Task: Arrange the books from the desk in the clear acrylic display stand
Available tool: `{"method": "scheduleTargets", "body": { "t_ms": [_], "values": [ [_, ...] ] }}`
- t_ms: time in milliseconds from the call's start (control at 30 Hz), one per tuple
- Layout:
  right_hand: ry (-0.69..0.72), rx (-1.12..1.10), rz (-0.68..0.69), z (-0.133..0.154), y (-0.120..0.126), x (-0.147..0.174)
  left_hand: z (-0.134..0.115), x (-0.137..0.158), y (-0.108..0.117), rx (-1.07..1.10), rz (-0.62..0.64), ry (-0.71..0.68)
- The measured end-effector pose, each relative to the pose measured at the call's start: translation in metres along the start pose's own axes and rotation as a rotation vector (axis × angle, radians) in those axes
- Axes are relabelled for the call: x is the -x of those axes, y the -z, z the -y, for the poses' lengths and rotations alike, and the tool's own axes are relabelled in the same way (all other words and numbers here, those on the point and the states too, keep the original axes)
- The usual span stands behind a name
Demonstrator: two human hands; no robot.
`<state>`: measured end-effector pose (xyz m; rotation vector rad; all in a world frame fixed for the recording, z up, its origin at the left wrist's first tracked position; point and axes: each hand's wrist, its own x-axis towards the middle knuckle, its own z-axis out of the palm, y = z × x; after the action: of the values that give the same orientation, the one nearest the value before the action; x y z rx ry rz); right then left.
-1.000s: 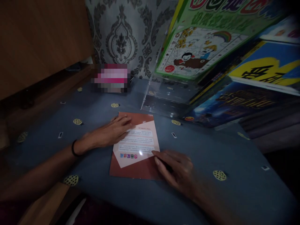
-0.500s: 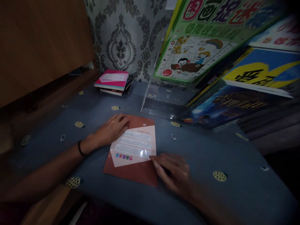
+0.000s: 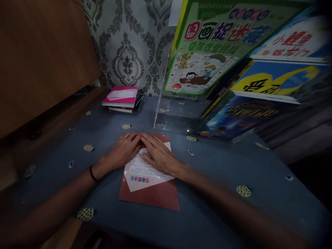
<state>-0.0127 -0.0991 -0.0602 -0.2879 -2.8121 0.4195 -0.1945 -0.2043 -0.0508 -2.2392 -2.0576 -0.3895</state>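
A brown booklet (image 3: 149, 199) with a white text panel lies flat on the blue patterned tablecloth, its coloured title upside down to me. My left hand (image 3: 126, 149) rests over its far left edge, fingers stretched out and palm down. Beside it my right hand (image 3: 160, 155) lies flat across the booklet's upper part, fingers extended and pointing to the far left. The fingertips of both hands nearly meet near the far edge. Part of the printed text is hidden under the right hand.
A small stack of books with a pink one (image 3: 120, 96) on top sits by the patterned wall. To the right a clear acrylic stand (image 3: 168, 119) holds several books, among them a green picture book (image 3: 194, 74). A wooden cabinet (image 3: 46, 62) borders the left side.
My right hand has left the booklet's right edge, opened from a pinch and moved up and left onto its face. The left hand stays at the far left edge. The view has shifted slightly.
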Motion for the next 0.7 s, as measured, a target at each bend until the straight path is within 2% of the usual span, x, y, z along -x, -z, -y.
{"method": "scheduleTargets", "body": {
  "t_ms": [167, 400, 700],
  "values": [
    [0.01, -0.03, 0.035, -0.005, -0.008, -0.022, 0.011, -0.003, -0.003, 0.043, -0.061, -0.035],
    [-0.008, -0.024, 0.036, -0.004, -0.004, -0.022, 0.011, -0.004, -0.006, 0.019, -0.06, -0.032],
    [-0.136, 0.045, -0.016, 0.002, -0.004, -0.019, 0.012, -0.003, -0.008, -0.049, -0.066, -0.038]
  ]
}}
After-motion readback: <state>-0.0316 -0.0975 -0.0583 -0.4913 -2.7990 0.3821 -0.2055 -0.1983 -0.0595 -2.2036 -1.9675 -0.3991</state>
